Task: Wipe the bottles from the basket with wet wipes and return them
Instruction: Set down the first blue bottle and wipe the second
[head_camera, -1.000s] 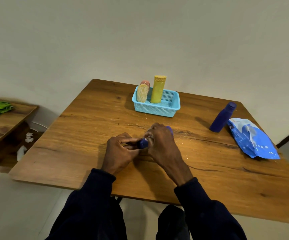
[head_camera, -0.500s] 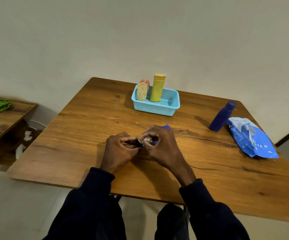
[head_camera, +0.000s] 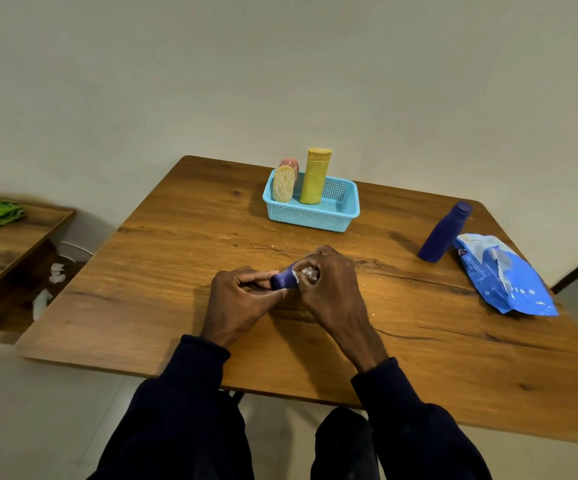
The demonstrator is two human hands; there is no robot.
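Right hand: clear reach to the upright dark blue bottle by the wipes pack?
Probably not yet. Nothing blocks the upright dark blue bottle, but the right hand grips a white wet wipe on the small blue bottle.

In front of the basket [head_camera: 310, 220], the left hand [head_camera: 235, 301] holds a small blue bottle [head_camera: 283, 280]; the right hand [head_camera: 334, 292] grips a white wipe [head_camera: 307, 271] against it. Right of the basket stands a taller blue bottle [head_camera: 444, 233].

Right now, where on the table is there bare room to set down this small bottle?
The table's left side, from the left hand to the edge, is bare. So is the strip between the basket and the right hand, and the basket's right half. It is crowded at the far right, where the blue bottle stands beside the wipes pack.
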